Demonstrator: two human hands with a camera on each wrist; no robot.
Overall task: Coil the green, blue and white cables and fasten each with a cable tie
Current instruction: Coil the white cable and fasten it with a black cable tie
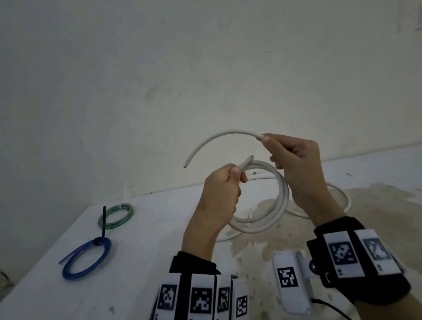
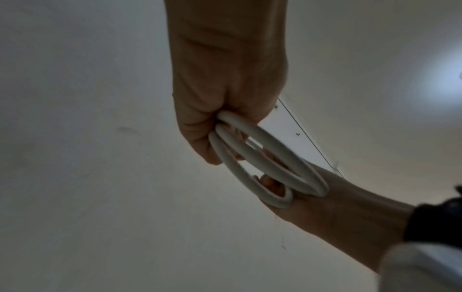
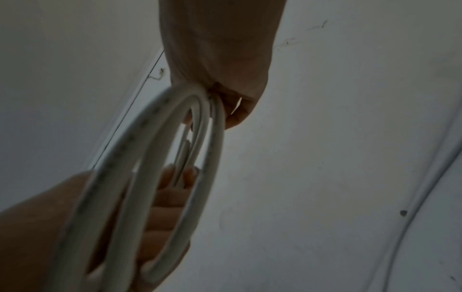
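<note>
My left hand point(image 1: 229, 180) grips several loops of the white cable point(image 1: 274, 200) above the table, with one cut end poking past its fingers. My right hand point(image 1: 272, 150) pinches the cable's free tail, which arcs up and left to a bare end point(image 1: 185, 166). The left wrist view shows my left hand point(image 2: 220, 126) curled round the loops point(image 2: 265, 158). In the right wrist view my right hand point(image 3: 225, 92) holds the coil point(image 3: 160, 168) at its top. The blue coil point(image 1: 85, 260), bound by a black cable tie point(image 1: 103, 227), and the green coil point(image 1: 116, 215) lie far left.
The white table point(image 1: 65, 318) has a brown stained patch point(image 1: 367, 221) under my right forearm. More white cable point(image 1: 344, 195) lies on the table behind my right hand. A wall point(image 1: 194, 57) closes the back. The table's left edge drops off near the blue coil.
</note>
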